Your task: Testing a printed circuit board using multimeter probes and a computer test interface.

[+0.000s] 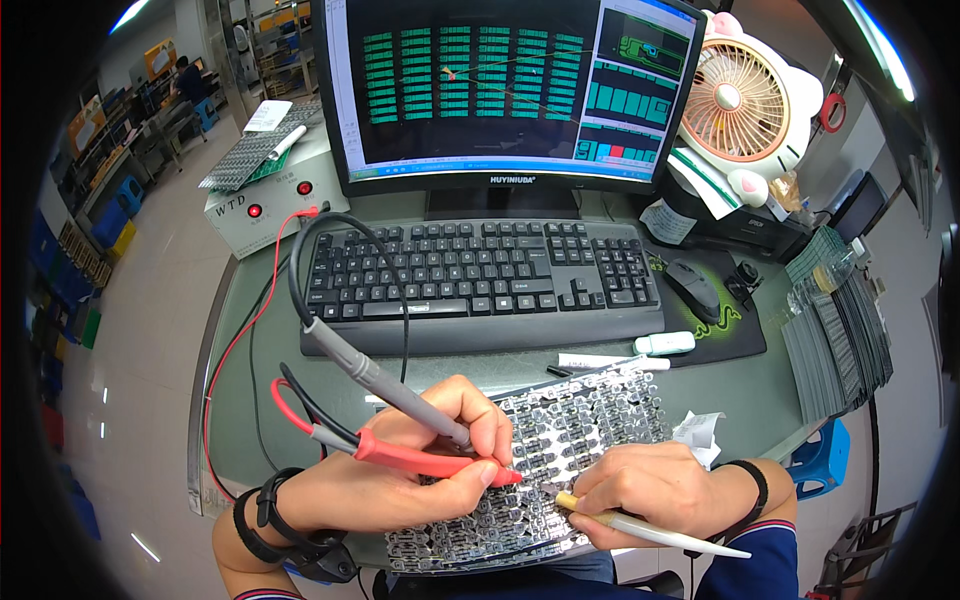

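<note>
Along the lower edge, closest to the camera, the left hand has its grip closed around two tools: a red probe, pinched between thumb and fingertips, and a grey probe, slanting down across the fingers above it. Opposite it, the right hand is closed on a tapered stick, its white point toward the lower right and its yellowish end toward the board. That board, a silvery panel of many small repeated parts, lies aslant under both hands, between the person's lap and the keyboard. The red probe's tip is over it; whether it touches, I cannot tell. Black bands circle both wrists.

Just right of the board, crumpled paper lies on the green desk. Beyond the board are a white marker and a mint case, then the keyboard, with a mouse on a dark pad to its right. Grey panels stand stacked at the desk's right.

Behind the keyboard rises a lit monitor, between a pale box with two red lights and a white fan. Farthest off, at upper left, a person sits near shelves.
</note>
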A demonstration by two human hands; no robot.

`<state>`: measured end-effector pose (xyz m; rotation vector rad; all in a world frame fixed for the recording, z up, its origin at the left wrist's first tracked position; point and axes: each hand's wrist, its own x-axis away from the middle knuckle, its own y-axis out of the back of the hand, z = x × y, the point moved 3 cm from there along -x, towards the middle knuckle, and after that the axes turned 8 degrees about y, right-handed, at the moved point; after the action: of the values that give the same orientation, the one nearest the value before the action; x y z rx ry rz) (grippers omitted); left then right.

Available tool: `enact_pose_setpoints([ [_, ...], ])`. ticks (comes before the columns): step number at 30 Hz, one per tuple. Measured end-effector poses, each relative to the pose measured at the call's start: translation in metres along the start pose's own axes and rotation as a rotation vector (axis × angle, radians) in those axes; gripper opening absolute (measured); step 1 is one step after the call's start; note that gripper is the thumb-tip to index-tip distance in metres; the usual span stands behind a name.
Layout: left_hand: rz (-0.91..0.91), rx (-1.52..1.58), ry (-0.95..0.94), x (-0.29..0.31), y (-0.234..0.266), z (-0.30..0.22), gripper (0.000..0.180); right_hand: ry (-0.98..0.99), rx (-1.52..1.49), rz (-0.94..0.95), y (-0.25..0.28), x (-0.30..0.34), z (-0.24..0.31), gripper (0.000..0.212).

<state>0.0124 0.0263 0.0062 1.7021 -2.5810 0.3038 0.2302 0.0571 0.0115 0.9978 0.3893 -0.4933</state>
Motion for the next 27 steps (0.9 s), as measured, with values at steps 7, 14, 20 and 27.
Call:
enact_pose_setpoints([
  [7, 0.010, -0.023, -0.012, -0.001, 0.001, 0.000, 0.021, 0.045, 0.041, -0.047, -0.001, -0.002, 0.001, 0.020],
  [14, 0.001, -0.029, -0.024, 0.001, 0.001, 0.000, 0.021, 0.019, -0.005, -0.031, -0.002, -0.001, 0.000, 0.019],
  [20, 0.007, -0.018, 0.003, -0.001, -0.002, -0.004, 0.020, 0.002, -0.083, -0.021, 0.006, -0.004, 0.002, 0.018],
  [27, 0.026, 0.001, -0.012, 0.005, 0.003, -0.002, 0.017, -0.415, -0.226, -0.207, 0.076, -0.008, -0.082, 0.017],
])
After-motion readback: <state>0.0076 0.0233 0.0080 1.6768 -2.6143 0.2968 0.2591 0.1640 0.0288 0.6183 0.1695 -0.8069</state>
